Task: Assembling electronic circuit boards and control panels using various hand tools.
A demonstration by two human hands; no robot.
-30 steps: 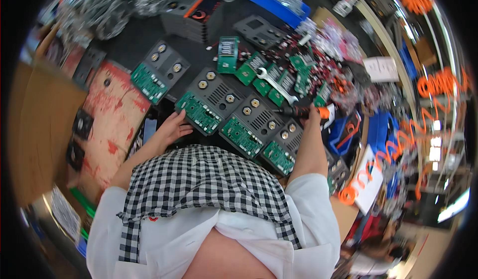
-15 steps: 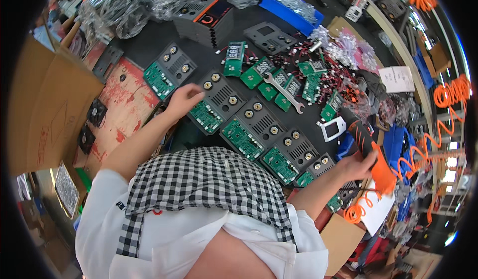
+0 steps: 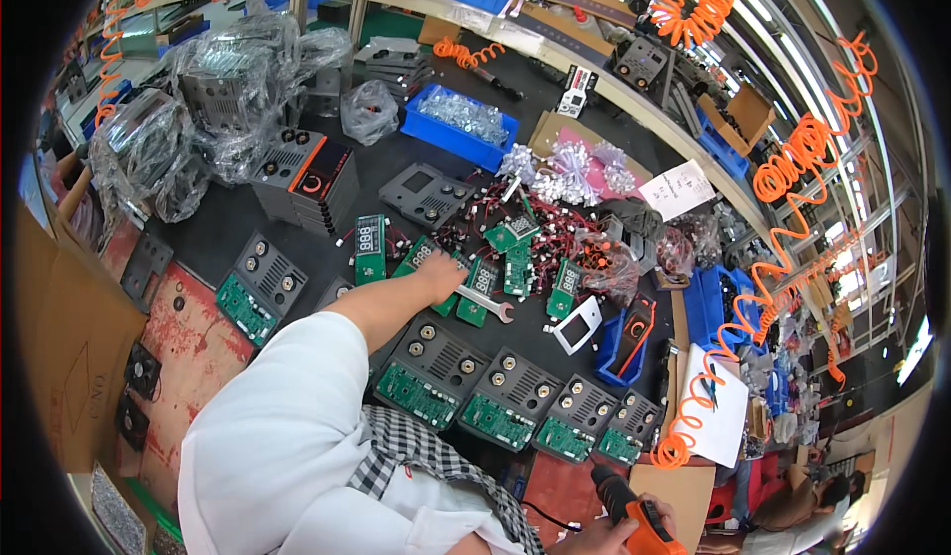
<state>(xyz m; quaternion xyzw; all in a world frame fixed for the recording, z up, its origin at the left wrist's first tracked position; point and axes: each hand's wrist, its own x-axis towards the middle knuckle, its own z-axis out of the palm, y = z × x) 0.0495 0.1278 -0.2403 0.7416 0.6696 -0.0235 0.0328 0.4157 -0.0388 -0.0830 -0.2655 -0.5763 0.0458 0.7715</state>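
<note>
At the middle of the black bench (image 3: 386, 159), my left hand (image 3: 441, 278) is positioned palm down over the far-left end of the wrench (image 3: 483, 302). Its fingers are partly bent; I cannot tell whether they grip the wrench, because the hand covers that end. The exposed shaft slants toward the near right, across the display boards (image 3: 480, 280), and its open end points right.

At the near right, my right hand (image 3: 606, 537) is closed around the orange and black power tool (image 3: 649, 533). The tool's black nose points to the far left, toward the near edge of the bench.

Between my two hands, four panels (image 3: 433, 372) stand in a slanting row, each fitted with a green circuit board on its near part. One further panel of the same type, the left panel (image 3: 263, 288), is located left of my left forearm.

Right of the wrench, a white frame (image 3: 565, 341) lies near a blue tray (image 3: 606, 365). Beyond my left hand, a grey cover (image 3: 428, 196) lies beside a heap of red wires (image 3: 474, 220). A blue bin (image 3: 436, 139) of small clear parts is set at the far side; the stacked housings (image 3: 305, 184) are at the far left.
</note>
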